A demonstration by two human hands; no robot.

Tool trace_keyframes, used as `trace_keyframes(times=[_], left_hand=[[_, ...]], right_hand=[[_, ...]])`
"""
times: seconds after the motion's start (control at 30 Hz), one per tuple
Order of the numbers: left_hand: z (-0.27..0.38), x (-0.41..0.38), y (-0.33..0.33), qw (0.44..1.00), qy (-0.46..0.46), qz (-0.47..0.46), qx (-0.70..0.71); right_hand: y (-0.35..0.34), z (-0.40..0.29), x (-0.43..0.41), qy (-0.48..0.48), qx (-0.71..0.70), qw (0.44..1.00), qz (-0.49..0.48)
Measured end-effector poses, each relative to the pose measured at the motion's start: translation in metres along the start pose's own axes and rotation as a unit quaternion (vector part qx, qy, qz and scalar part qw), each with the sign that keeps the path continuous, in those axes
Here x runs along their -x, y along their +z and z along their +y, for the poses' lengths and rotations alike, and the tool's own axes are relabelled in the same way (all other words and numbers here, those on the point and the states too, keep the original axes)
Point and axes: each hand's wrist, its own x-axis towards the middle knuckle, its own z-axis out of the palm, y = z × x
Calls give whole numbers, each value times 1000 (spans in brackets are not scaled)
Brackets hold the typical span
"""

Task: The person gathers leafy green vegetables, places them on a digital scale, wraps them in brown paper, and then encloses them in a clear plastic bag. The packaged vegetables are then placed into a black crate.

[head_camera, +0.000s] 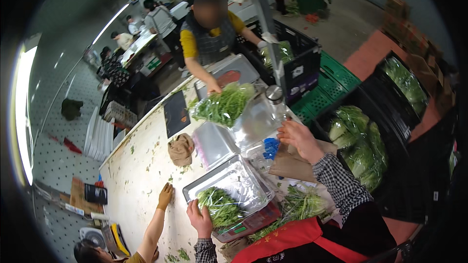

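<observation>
My left hand (200,217) is at the near left of a digital scale (243,231), its fingertips against a bunch of leafy greens (218,204) on the metal weighing tray (210,179). Clear plastic film covers part of the tray; whether the fingers grip the greens cannot be told. My right hand (299,138) reaches out with its fingers apart, close to a stack of clear plastic bags (254,131) and a glass jar with a metal lid (275,98). Below it lie brown cardboard (292,162) and a blue crumpled item (271,148).
Across the table (135,179), a co-worker (210,33) holds bagged greens (226,104) beside a second scale. Another person's gloved hand (165,195) rests at left. A metal post (268,25) rises near black crates (299,65). Wrapped cabbages (360,146) sit at right; loose greens (303,202) lie near me.
</observation>
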Motion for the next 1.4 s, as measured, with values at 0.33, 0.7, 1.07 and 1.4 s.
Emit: trace_keyframes(times=[0.33, 0.7, 1.07, 1.4], left_hand=[[2, -1, -3, 1000, -5, 1, -1], [1, -4, 5, 1000, 0, 1, 7], [25, 32, -8, 989, 16, -67, -128], [61, 12, 14, 990, 37, -68, -115]], right_hand=[[115, 11, -110, 112, -230, 965, -52], [131, -13, -95, -16, -296, 949, -106], [-37, -3, 72, -151, -56, 986, -49], [-275, 5, 265, -121, -130, 914, 366]])
